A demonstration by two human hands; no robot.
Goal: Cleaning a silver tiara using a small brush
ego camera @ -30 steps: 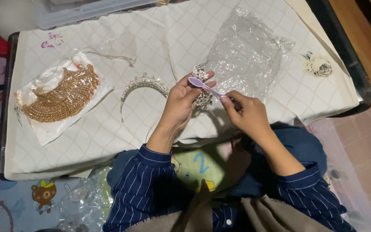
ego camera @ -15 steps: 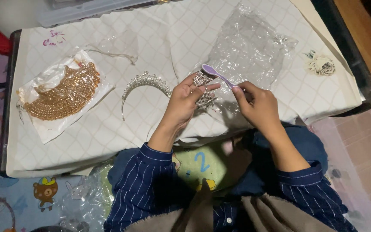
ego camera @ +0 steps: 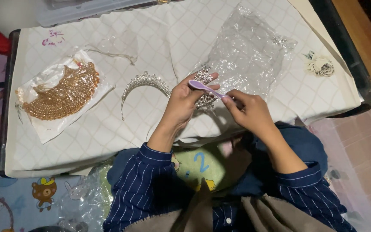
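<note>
My left hand (ego camera: 184, 99) grips a small silver jewelled ornament (ego camera: 204, 77) that sticks out above and below my fingers. A thin purple brush (ego camera: 202, 87) lies across that hand, and my right hand (ego camera: 249, 111) pinches its handle end. A silver tiara (ego camera: 144, 81) lies on the white quilted cloth (ego camera: 108, 129) just left of my left hand. Both hands hover over the cloth's near edge, above my lap.
A gold beaded piece (ego camera: 63, 92) rests on a clear bag at the left. Crumpled clear plastic wrap (ego camera: 250, 56) lies behind my hands. A cream fabric flower (ego camera: 320, 65) sits at the far right. A dark table edge (ego camera: 353, 64) runs along the right side.
The brush and my right hand have shifted slightly along the ornament; my left hand keeps its grip. The view has drifted a little.
</note>
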